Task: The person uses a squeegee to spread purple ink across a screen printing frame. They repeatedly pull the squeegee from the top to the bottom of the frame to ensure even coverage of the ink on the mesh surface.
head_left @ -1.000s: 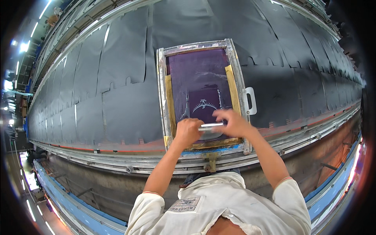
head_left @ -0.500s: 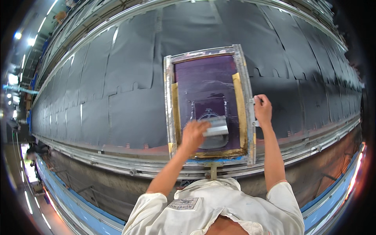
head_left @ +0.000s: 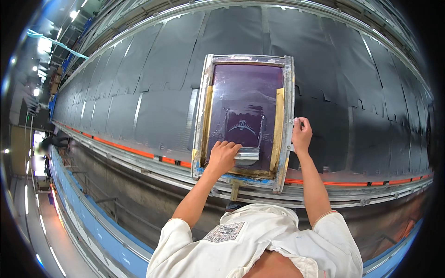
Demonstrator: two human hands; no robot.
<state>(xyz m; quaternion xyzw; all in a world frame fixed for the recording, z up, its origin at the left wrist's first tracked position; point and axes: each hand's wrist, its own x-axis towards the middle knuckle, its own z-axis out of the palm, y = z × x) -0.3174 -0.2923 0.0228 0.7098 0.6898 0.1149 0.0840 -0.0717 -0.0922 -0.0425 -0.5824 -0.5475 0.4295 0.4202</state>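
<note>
Nearest the camera, at six o'clock, the person's white short-sleeved shirt (head_left: pixel 259 241) fills the lower edge, and both bare forearms rise from it toward the middle of the view. The hands are well apart. The left hand (head_left: pixel 223 156) is curled over the near end of a metal-bladed squeegee (head_left: pixel 246 154), fingers closed on it, with the blade lying flat across the lower part of the screen's purple mesh (head_left: pixel 245 99). The right hand (head_left: pixel 301 135), at about three o'clock from the left one, is closed on a small pale handle at the right rail of the screen-printing frame (head_left: pixel 289 92); how tightly it grips cannot be told. The frame is a worn metal rectangle lying flat just above centre, with yellow-tan tape strips (head_left: pixel 279 123) along the inside of its left and right rails and a small pale printed design (head_left: pixel 242 126) showing in the mesh just beyond the squeegee, at twelve o'clock from it. The frame rests on a long table (head_left: pixel 139 111) covered with dark grey fabric panels laid edge to edge, running from nine o'clock to three o'clock and bending with the lens. Along the table's near edge run metal rails with an orange strip (head_left: pixel 125 148). Farther off, at ten o'clock, ceiling lights (head_left: pixel 74 14) glare above an aisle.
</note>
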